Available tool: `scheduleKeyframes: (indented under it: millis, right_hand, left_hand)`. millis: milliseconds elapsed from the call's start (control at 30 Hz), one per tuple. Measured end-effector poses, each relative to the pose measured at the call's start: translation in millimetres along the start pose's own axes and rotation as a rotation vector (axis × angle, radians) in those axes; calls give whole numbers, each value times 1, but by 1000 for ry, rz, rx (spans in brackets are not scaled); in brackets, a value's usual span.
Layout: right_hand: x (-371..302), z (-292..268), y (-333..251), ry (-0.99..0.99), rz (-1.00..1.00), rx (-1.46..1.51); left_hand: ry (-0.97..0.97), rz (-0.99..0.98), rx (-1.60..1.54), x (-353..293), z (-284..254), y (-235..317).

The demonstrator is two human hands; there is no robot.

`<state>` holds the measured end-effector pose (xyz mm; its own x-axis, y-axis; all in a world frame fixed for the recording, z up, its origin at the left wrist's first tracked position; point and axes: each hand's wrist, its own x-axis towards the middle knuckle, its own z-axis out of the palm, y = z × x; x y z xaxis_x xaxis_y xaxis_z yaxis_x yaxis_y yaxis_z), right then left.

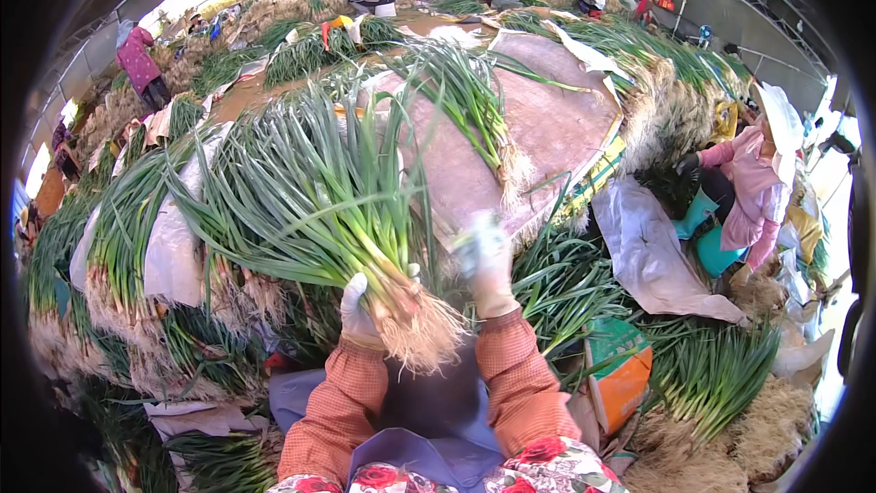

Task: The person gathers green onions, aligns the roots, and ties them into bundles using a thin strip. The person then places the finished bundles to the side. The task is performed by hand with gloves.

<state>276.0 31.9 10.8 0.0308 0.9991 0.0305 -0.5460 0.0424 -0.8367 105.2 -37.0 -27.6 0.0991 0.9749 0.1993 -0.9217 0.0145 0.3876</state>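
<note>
My left hand (356, 312), in a whitish glove, grips a large bunch of green onions (360, 219) near the root end. The leaves fan out up and to the left, and the pale roots hang over toward me. To the right of the roots is my gloved right hand (488, 269), apart from the bunch. It is smeared by motion, so its fingers and anything in them cannot be made out. Beyond both hands, a smaller bunch of green onions (470, 114) lies on a pinkish sheet (557, 132), roots toward me.
Stacked green onions (132, 228) with cloth strips between them rise at the left. More green onions (716, 370) lie at the lower right beside an orange and green bag (619, 370). A person in pink (753, 187) sits at the right; other people work farther back.
</note>
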Motion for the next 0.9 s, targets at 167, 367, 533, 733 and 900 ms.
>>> scheduleKeyframes:
  millis: [167, 367, 533, 733, 900]
  right_hand:
    - [45, -110, 35, -998, -14, -1476]
    - [108, -61, -44, 203, -371, -1298]
    - [143, -91, 1, 189, -629, -1613]
    - [36, -38, 2, -197, -83, -1199]
    - [43, -39, -1, -372, -233, -1746]
  left_hand:
    - [-33, -169, 87, 9, -2, -2]
    - [-128, 36, 159, 12, 17, 20]
    - [-103, -13, 254, 33, 26, 5]
    - [-5, -17, 242, 47, 9, -17]
    - [-22, 36, 109, 47, 2, -18]
